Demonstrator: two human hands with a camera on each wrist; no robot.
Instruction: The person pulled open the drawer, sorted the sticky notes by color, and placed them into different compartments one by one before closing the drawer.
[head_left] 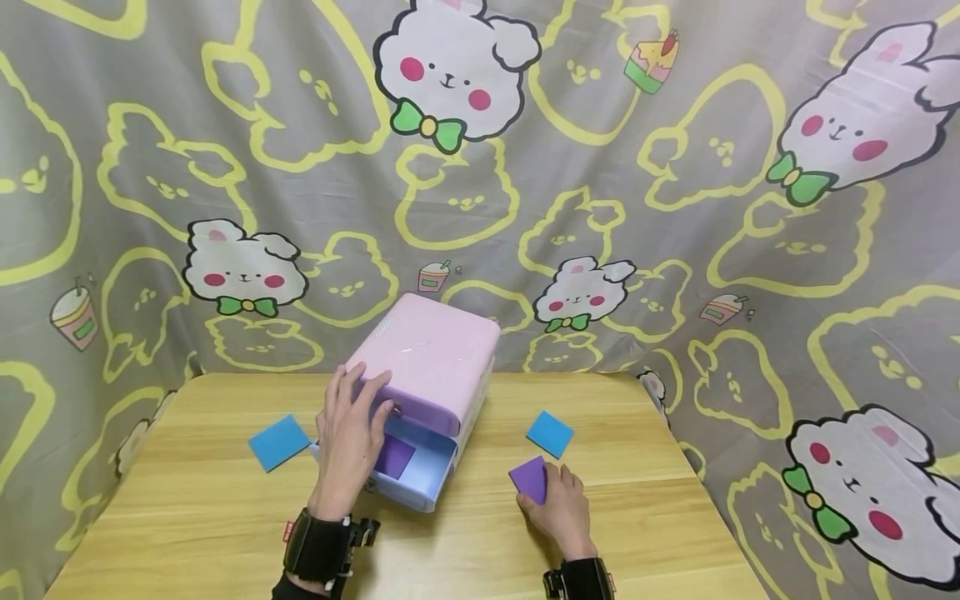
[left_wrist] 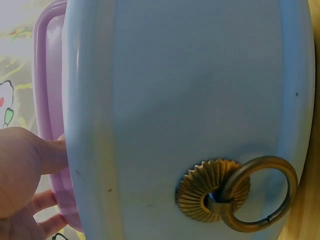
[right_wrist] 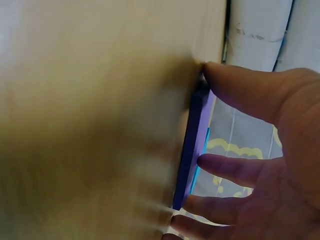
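Holding with the right grip [head_left: 561,510], low and right of centre in the head view, 1 flat purple square piece [head_left: 528,478], pinched between thumb and fingers and partly covered by them. Cannot tell whether touching the pale wood-grain table [head_left: 645,508] or just above it. Just beyond, find 1 flat light-blue square piece [head_left: 551,434], well to the right of the glossy pink-topped box [head_left: 427,354] at the centre.

Resting with the left grip [head_left: 348,442], left of centre, on the front left edge of that box's top: fingers apart, not curled round anything visible, thumb near a small dark knob [head_left: 397,409]. Below the top, see an open light-blue drawer [head_left: 429,468], out toward the bottom of the frame, with another flat purple piece [head_left: 397,457] inside, partly blocked from view by the left grip. Left of the box, near the drawer's corner, note another flat light-blue piece [head_left: 279,442] on the table.

In the left wrist view, see a brass ring pull [left_wrist: 232,189] on the drawer's front at lower right; lose the thumb's tip behind the drawer's edge. Behind everything in the head view, find a grey rabbit-print curtain [head_left: 330,200]; along the bottom, 2 black wrist straps [head_left: 318,546].
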